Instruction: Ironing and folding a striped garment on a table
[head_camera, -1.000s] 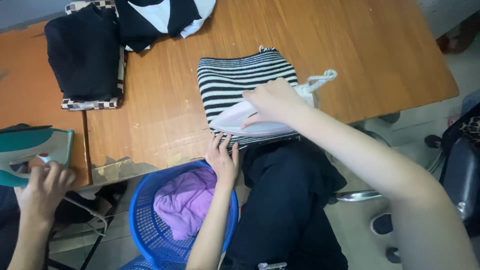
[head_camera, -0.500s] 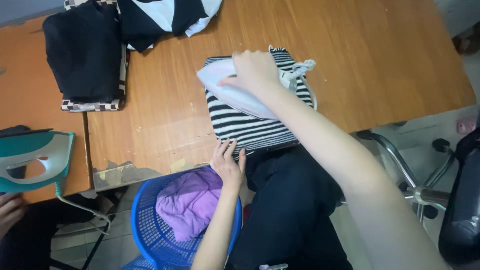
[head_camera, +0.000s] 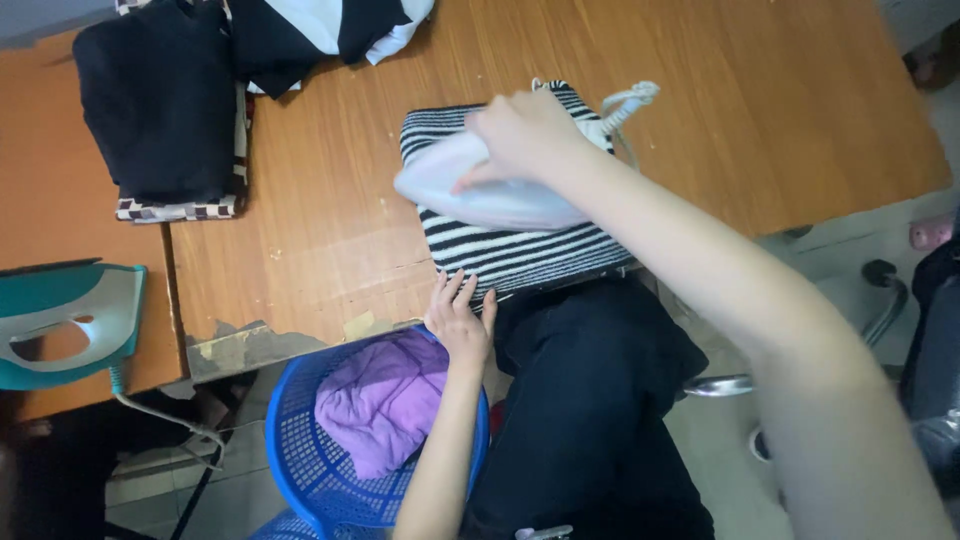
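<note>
A black-and-white striped garment (head_camera: 520, 250) lies folded on the wooden table (head_camera: 720, 110), near its front edge. My right hand (head_camera: 520, 130) grips a white iron (head_camera: 480, 195) that rests on the garment, pointing left. A white braided cord (head_camera: 630, 100) trails from the iron's back end. My left hand (head_camera: 460, 320) lies flat with fingers spread at the garment's lower left corner, on the table's edge.
Black folded clothes (head_camera: 160, 110) sit on a checkered cloth at the back left, with a black-and-white garment (head_camera: 320, 30) beside them. A teal iron (head_camera: 70, 320) stands at the left edge. A blue basket (head_camera: 300, 470) with purple cloth (head_camera: 385, 400) stands below the table.
My right hand has slid the iron up and leftward across the striped garment. Another person's hand by the teal iron has gone out of view. My left hand has stayed put.
</note>
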